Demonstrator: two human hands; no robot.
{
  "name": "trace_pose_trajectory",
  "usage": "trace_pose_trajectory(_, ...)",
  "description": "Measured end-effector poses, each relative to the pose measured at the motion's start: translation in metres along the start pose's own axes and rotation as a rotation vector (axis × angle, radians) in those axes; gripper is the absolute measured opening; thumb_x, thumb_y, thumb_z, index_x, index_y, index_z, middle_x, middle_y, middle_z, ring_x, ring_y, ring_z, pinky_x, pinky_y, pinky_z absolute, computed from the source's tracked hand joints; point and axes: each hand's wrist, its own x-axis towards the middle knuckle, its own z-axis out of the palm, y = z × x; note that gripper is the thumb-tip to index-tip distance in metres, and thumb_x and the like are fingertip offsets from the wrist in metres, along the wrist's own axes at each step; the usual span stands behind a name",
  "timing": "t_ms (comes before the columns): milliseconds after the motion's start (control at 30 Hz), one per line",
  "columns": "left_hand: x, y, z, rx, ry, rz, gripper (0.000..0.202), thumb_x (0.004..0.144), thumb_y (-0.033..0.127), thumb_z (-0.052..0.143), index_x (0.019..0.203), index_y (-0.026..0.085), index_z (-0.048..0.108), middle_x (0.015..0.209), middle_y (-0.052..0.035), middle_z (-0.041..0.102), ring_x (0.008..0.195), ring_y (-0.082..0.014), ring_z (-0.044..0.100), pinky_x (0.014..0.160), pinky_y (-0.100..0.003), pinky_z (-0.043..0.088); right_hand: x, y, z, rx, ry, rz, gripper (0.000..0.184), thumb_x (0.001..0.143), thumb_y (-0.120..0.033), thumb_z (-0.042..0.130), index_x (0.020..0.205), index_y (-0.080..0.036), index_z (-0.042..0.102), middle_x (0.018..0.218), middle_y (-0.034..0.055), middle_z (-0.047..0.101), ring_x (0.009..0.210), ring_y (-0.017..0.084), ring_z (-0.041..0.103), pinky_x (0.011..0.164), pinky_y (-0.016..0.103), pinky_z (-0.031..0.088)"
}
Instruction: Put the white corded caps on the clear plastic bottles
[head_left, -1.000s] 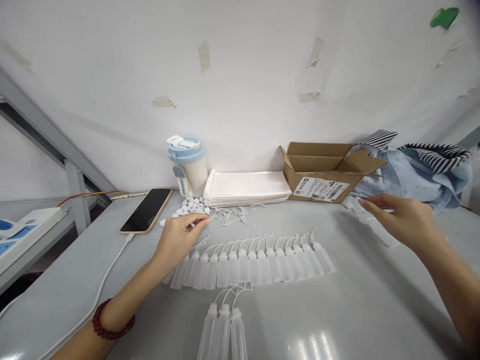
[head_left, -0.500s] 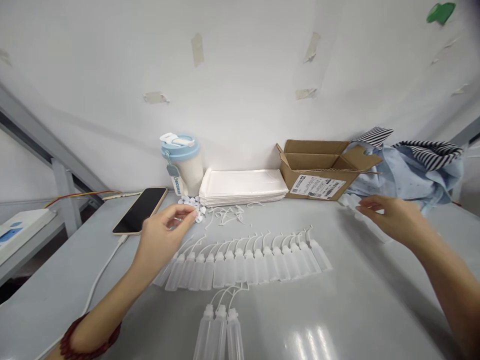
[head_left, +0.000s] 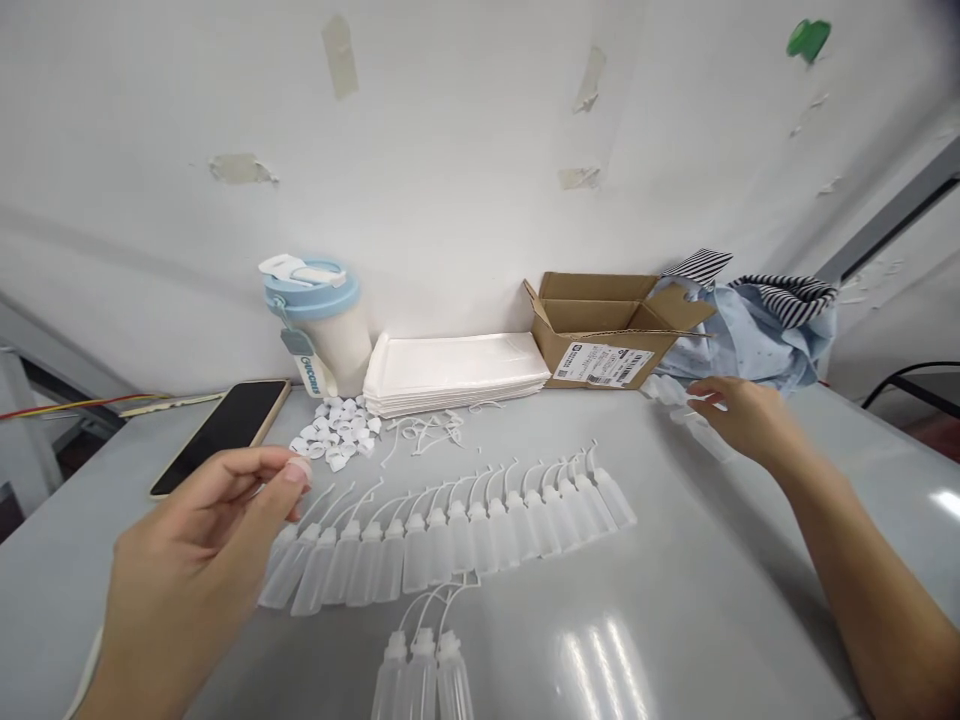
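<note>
My left hand (head_left: 199, 560) is closed, with a small white cap (head_left: 301, 466) pinched between thumb and forefinger. Just beyond it lies a heap of white caps (head_left: 341, 425). At the right, the fingers of my right hand (head_left: 739, 415) are closed at a few translucent plastic bottles (head_left: 705, 438) lying by the box; the fingertips partly hide what they grip. A row of translucent bottles (head_left: 457, 540) with thin curved spouts spans the middle of the table. Nearer me lie three more bottles (head_left: 422, 670), their spouts pointing away.
Along the wall stand a blue-lidded cup (head_left: 337, 335), a stack of white trays (head_left: 457, 365) and an opened cardboard box (head_left: 600, 365). Thin white offcuts (head_left: 427, 432) lie before the trays. A phone (head_left: 221, 435) is at the left; blue cloth (head_left: 750, 335) lies at the back right.
My left hand has drawn back from the cap heap toward me and left, now with a cap showing in its fingers. My right hand stays by the bottles beside the box. The view has turned right.
</note>
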Motion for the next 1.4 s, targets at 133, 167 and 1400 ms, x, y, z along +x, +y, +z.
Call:
trace_pose_trajectory(133, -0.002, 0.011, -0.002, -0.037, -0.064, -0.087, 0.017, 0.076, 0.041, 0.062, 0.083, 0.026, 0.064, 0.061, 0.0076, 0.059, 0.055, -0.0089, 0.056, 0.050, -0.013, 0.042, -0.001, 0.005, 0.002, -0.049, -0.015, -0.029, 0.032, 0.082, -0.006, 0.046, 0.104, -0.008, 0.068, 0.106, 0.0196, 0.070, 0.091, 0.028, 0.063, 0.071, 0.033, 0.040)
trace_pose_trajectory(167, -0.002, 0.015, -0.002, -0.042, -0.068, -0.093, 0.017, 0.076, 0.041, 0.062, 0.082, 0.026, 0.065, 0.060, 0.0077, 0.058, 0.055, -0.0090, 0.056, 0.051, -0.014, 0.043, -0.002, 0.005, 0.003, -0.058, -0.019, -0.034, 0.033, 0.081, -0.005, 0.046, 0.105, -0.008, 0.068, 0.107, 0.0201, 0.069, 0.091, 0.028, 0.063, 0.070, 0.033, 0.040)
trace_pose_trajectory(1400, -0.014, 0.041, 0.005, -0.249, -0.293, -0.216, 0.021, 0.070, 0.041, 0.069, 0.083, 0.024, 0.067, 0.060, 0.0052, 0.064, 0.058, -0.0127, 0.057, 0.058, -0.020, 0.047, -0.032, -0.069, 0.011, -0.086, 0.053, -0.389, 0.038, 0.078, 0.004, 0.042, 0.102, -0.013, 0.066, 0.108, 0.0161, 0.063, 0.096, 0.030, 0.063, 0.062, 0.032, 0.049)
